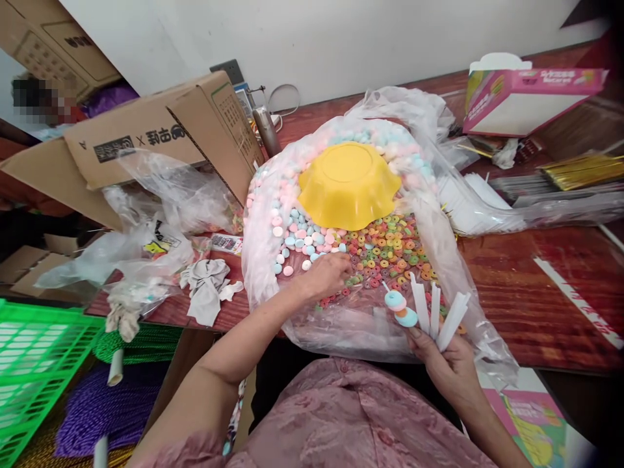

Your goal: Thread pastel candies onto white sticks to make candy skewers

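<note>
Pink-sleeved forearms at 6 o'clock, head view only. Right hand (451, 364) at 5 o'clock is closed round a fan of white sticks (439, 313); one stick already carries two flat round candies (400, 308), pink over blue, the other sticks look bare. Left hand (327, 273) near centre lies palm down in the candy, fingers curled on the small pieces, whether it pinches one I cannot tell. It sits at the seam between pastel tablet candies (292, 237) toward 10 o'clock and multicoloured ring candies (390, 250) toward 2 o'clock, all inside a big clear plastic bag (439, 234) spread open on the red wooden surface (526, 286). Yellow bowl (347, 184) upside down on the heap at 12 o'clock. Progress, judged: early, one stick partly loaded, several empty in hand, a large mass of loose candy left in the bag, no finished sticks seen laid aside. Around: cardboard box (146, 140) at 10 o'clock with crumpled clear bags below it, grey rag (207, 289) at 9 o'clock, green crate (39, 364) at 8 o'clock, pink carton (526, 97) at 1 o'clock, gold strips (580, 170) at 2 o'clock just beyond a pack of white sticks. Another person partly in view far at 10 o'clock, blurred.
</note>
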A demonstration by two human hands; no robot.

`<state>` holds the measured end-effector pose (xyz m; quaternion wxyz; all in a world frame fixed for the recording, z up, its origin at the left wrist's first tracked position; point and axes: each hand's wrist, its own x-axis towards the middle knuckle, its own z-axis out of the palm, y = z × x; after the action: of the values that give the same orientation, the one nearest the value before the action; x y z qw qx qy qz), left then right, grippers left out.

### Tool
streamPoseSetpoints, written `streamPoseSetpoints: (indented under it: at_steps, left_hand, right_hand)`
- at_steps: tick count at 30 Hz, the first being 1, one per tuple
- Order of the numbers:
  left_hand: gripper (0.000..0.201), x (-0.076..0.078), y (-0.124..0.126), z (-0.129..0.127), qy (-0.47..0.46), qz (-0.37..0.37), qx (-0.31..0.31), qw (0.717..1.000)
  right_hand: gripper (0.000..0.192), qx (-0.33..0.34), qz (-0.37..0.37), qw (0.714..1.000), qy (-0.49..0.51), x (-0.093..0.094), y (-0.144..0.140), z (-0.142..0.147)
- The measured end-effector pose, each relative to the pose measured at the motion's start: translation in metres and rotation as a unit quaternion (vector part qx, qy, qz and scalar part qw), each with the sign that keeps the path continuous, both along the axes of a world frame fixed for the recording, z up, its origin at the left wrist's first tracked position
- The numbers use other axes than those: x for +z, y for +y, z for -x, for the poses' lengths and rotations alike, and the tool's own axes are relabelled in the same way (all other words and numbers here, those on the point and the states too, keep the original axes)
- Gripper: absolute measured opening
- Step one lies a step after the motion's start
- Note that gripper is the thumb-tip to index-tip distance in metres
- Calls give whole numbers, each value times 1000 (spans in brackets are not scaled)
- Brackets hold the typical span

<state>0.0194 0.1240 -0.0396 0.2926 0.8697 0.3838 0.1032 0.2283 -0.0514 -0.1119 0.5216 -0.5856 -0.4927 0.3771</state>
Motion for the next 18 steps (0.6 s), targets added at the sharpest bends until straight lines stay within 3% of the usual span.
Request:
streamPoseSetpoints:
  at_steps: [2,3,6,8,10,12,14,18]
  left_hand:
    - [11,0,1,7,-91,124,69,986]
    - [6,2,0,11,-138,200,107,964]
    - [21,8,-4,22,-275,378,183,865]
    - [32,11,-8,25,-339,428,202,813]
    - [38,12,-11,25,-369,448,213,786]
    - [38,10,-13,24,-374,446,217,784]
    - [33,6,-13,21,-363,413,218,806]
    - [10,-2,-7,9,-257,252,204,910]
  right_hand:
    - [37,5,-2,1000,-4,-2,-1,-1]
    - [36,8,-5,1000,-6,-3,-1,-2]
    - [32,15,-13,1000,-12,-3,-2,-2]
    - [31,21,-19,999,-17,-3,-2,-3]
    - [31,22,-27,999,-21,-2,-1,-3]
    - [31,22,-34,999,-24,-2,-1,-3]
    - [31,23,-37,999,-25,-2,0,-3]
    - [31,28,-36,999,-26,-1,0,-2]
